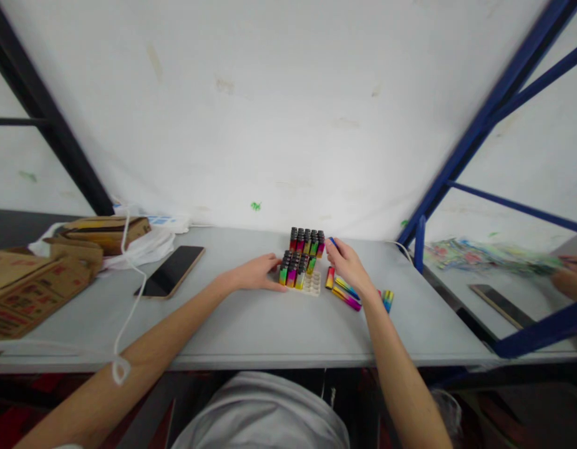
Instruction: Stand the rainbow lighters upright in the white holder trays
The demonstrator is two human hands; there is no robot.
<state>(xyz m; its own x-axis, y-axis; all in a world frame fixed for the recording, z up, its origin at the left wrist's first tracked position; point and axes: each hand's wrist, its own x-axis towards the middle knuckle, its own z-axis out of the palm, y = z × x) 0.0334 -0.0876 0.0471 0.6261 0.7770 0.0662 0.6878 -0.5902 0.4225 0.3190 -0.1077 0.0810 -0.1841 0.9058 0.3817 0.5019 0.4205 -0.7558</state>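
My right hand (344,259) is closed on a blue lighter (332,242), mostly covered by the fingers. It hovers right of a back block of upright lighters (307,240) with black tops. In front, a pale tray (312,284) with round holes carries more upright multicoloured lighters (292,271) on its left part; vacant holes show at its right. My left hand (260,273) lies at the tray's left side, thumb and fingers spread, seemingly touching its edge. Several loose lighters (347,296) lie below my right hand, and another lighter (388,300) lies right of my wrist.
A dark phone (173,272) lies on the grey table (269,330) at left, near cardboard boxes (40,284) and a white cable (129,312). Blue metal framing (438,174) stands at right. Beyond it are another phone (501,305) and another person's hand (573,274).
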